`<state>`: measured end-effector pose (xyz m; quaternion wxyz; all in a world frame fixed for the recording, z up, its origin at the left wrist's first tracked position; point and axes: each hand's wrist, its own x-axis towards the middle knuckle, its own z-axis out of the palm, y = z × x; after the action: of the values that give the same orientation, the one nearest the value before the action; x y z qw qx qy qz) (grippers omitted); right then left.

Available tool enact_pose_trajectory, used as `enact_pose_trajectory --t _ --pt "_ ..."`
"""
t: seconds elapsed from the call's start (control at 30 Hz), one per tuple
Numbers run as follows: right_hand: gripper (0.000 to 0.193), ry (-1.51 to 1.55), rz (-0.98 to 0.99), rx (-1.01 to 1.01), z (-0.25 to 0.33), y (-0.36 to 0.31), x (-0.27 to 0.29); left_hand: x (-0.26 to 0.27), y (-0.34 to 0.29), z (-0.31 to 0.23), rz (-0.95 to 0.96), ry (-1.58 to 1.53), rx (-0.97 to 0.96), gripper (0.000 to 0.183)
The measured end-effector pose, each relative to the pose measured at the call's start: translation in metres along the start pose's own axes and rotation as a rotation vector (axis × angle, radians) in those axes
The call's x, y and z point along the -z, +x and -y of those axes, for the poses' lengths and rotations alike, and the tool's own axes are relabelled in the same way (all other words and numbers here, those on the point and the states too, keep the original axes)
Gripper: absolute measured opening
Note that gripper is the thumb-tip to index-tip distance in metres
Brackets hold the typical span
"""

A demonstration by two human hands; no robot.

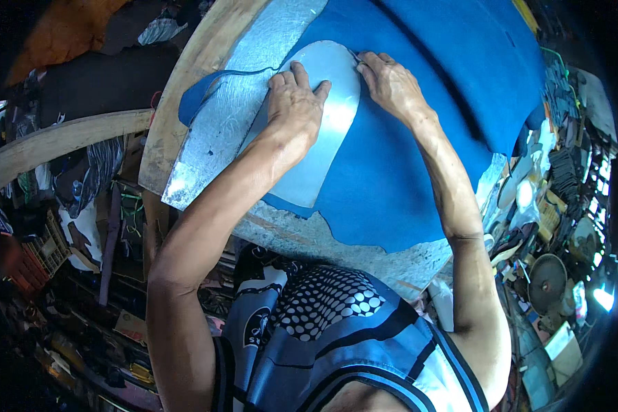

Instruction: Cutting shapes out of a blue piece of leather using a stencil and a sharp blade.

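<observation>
A smooth, pale metal template with a rounded top lies on a large sheet of blue leather or similar material. My left hand presses down on the template, palm down with its fingers apart. At the template's upper right edge, my right hand is closed around a small, thin dark tool. Only its tip shows, so its exact kind is hidden. Left of the template, a cut piece of the blue material trails a narrow strip toward the template's top.
Beneath the sheet is a scratched metal plate on a wooden work surface. A curved wooden beam runs off to the left. A red crate stands lower left. Scraps and a round dark disc crowd the right side.
</observation>
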<state>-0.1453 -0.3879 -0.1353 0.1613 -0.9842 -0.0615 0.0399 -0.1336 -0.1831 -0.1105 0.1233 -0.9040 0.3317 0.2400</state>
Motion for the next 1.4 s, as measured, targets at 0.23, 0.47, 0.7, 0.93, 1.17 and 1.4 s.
enact_pose_trajectory --t 0.23,0.47,0.7,0.93,1.17,1.4 --pt "0.025 0.082 -0.011 -0.104 0.015 -0.021 0.000 0.005 0.003 0.002 0.056 0.038 -0.018 0.088" --pt "0.031 0.205 0.024 -0.240 0.023 -0.032 0.000 0.007 0.002 0.000 0.007 0.059 -0.058 0.103" --pt "0.041 0.110 0.062 -0.338 0.037 -0.038 -0.005 0.014 0.003 0.006 -0.001 0.116 -0.396 0.101" --pt "0.042 0.079 -0.013 -0.381 0.052 -0.048 -0.015 0.012 0.001 0.007 -0.033 0.151 -0.422 0.107" --pt "0.039 0.255 -0.130 -0.513 0.078 -0.073 -0.025 0.010 0.001 0.009 -0.054 0.173 -0.446 0.110" --pt "0.036 0.356 -0.175 -0.756 0.132 -0.102 -0.032 0.014 0.003 0.005 -0.027 0.267 -0.459 0.111"
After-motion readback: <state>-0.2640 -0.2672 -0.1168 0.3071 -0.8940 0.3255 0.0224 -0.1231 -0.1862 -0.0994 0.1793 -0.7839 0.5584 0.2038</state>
